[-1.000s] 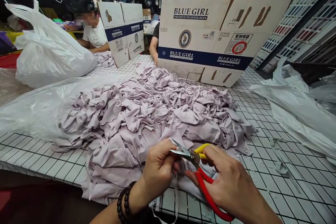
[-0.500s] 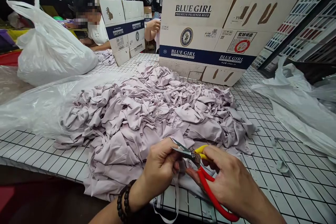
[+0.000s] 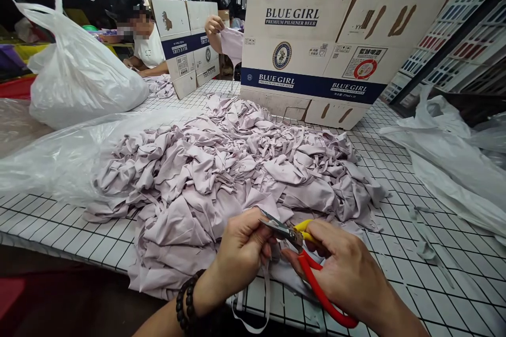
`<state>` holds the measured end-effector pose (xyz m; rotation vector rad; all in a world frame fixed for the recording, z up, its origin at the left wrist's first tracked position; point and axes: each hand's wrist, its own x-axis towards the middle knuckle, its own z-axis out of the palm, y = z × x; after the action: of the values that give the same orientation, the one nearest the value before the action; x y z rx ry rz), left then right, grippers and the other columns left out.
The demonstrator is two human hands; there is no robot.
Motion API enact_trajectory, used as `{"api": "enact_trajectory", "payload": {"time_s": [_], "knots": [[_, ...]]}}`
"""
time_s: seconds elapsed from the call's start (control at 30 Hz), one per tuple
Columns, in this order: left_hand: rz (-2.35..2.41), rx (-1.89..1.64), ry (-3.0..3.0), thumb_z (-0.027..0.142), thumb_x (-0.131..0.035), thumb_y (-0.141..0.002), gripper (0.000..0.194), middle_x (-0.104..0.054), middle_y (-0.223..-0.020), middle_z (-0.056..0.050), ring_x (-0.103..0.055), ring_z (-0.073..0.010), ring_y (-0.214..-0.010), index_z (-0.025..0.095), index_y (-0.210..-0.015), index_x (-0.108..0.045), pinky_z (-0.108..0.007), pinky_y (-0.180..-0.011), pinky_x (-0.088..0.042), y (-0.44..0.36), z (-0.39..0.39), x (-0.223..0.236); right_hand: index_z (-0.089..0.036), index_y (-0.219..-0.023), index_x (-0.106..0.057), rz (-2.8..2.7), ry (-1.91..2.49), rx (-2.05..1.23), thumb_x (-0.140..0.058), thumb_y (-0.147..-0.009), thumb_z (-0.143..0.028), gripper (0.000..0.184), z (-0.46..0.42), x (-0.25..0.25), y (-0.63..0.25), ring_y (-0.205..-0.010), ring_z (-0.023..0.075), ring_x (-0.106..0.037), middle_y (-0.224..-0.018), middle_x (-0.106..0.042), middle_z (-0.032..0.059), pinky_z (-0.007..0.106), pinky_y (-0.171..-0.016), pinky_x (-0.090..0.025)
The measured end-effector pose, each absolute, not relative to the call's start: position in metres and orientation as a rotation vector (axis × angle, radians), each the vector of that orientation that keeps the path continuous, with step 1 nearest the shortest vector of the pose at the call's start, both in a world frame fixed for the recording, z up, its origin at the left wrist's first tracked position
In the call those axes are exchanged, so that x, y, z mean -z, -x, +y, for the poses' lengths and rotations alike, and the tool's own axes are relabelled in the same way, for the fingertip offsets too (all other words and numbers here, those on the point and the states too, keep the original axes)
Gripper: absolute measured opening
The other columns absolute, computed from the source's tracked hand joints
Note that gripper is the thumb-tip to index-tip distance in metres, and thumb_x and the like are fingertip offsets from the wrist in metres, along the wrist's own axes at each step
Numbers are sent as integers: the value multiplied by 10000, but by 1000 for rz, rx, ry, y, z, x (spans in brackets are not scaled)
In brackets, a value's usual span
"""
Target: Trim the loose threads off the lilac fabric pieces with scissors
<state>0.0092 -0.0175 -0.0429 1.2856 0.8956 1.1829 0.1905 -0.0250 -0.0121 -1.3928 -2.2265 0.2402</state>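
My right hand (image 3: 348,274) grips small scissors (image 3: 304,258) with a red and a yellow handle; the short metal blades point left toward my left hand. My left hand (image 3: 241,253), with a dark bead bracelet on the wrist, is closed in a pinch on a piece of pale lilac fabric right at the blade tips. A narrow strip of the same fabric (image 3: 265,295) hangs down from under my hands over the table edge. Just beyond my hands lies a large heap of lilac fabric pieces (image 3: 221,168) on the white gridded table (image 3: 399,253).
A big "Blue Girl" cardboard box (image 3: 316,58) stands behind the heap, a smaller one (image 3: 187,47) to its left. White plastic bags lie at the left (image 3: 75,73) and right (image 3: 446,158). Two people work across the table; one hand holds up lilac fabric (image 3: 231,45).
My hands and scissors have stayed almost in place, shifting slightly right. The person behind the big box has raised a hand with a lilac piece.
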Motion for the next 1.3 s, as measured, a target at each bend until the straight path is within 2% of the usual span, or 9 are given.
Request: {"api": "enact_trajectory", "payload": {"time_s": [0.37, 0.43, 0.57, 0.67, 0.73, 0.87, 0.97, 1.13, 1.3], "knots": [[934, -1112, -1251, 392, -568, -896, 351, -519, -658, 1, -490, -52, -417, 119, -679, -612, -165, -384, -392, -7, -16, 38, -230, -562, -337, -2185, 1380, -327, -665, -761, -413, 425, -19, 15, -194, -456, 96, -352, -519, -381, -57, 234, -438, -277], [950, -1102, -1224, 421, -586, -881, 369, -512, -641, 6, -487, -51, -411, 117, -674, -617, -162, -382, -389, -6, -16, 36, -226, -538, -334, -2137, 1440, -556, -700, -733, -428, 462, -18, 19, -197, -472, 101, -360, -511, -378, -55, 238, -448, -273], [938, -1113, -1189, 463, -599, -864, 393, -507, -637, 9, -485, -50, -413, 120, -675, -622, -162, -391, -400, -7, -14, 34, -224, -574, -396, -1576, 1481, -1435, -644, -744, -612, 490, -21, 36, -208, -397, 81, -348, -493, -389, -72, 222, -397, -276], [935, -1128, -1237, 426, -561, -892, 365, -513, -626, 6, -508, -67, -425, 128, -688, -615, -177, -417, -433, -10, -17, 36, -202, -659, -494, -1062, 1194, -1933, -542, -743, -752, 558, -29, 52, -205, -416, 116, -528, -605, -594, -2, 250, -451, -415], [959, -1162, -1344, 336, -508, -925, 317, -535, -649, -11, -543, -88, -471, 138, -702, -615, -193, -458, -460, -14, -23, 41, -194, -708, -538, -814, 1071, -2055, -583, -729, -740, 549, -33, 59, -193, -523, 154, -626, -698, -650, 29, 277, -524, -483], [912, -1200, -1756, 128, -452, -892, 245, -607, -722, -75, -612, -162, -669, 154, -752, -651, -250, -612, -522, -25, -45, 58, -200, -710, -552, -547, 1136, -1897, -800, -645, -497, 393, -32, 65, -166, -440, 102, -518, -569, -532, -56, 220, -433, -442], [759, -1163, -1938, 62, -466, -844, 232, -675, -920, -155, -672, -222, -851, 146, -884, -678, -293, -737, -567, -32, -63, 74, -207, -726, -567, -545, 1238, -1663, -875, -534, -320, 380, -27, 67, -165, -501, 113, -544, -605, -551, -55, 214, -442, -464], [779, -959, -1929, 139, -567, -860, 268, -528, -1367, -187, -698, -229, -887, 194, -1103, -666, -330, -843, -577, -23, -82, 88, -222, -722, -576, -865, 1293, -1326, -816, -618, -387, 309, -26, 69, -197, -612, 186, -632, -663, -610, -14, 291, -542, -553], [1296, -1004, -1664, 206, -506, -909, 167, -596, -1077, -115, -643, -219, -947, 189, -1022, -629, -369, -843, -556, -5, -70, 99, -235, -673, -553, -1021, 1320, -1215, -787, -655, -409, 293, -24, 68, -223, -649, 205, -632, -670, -612, 6, 316, -571, -562]]}}
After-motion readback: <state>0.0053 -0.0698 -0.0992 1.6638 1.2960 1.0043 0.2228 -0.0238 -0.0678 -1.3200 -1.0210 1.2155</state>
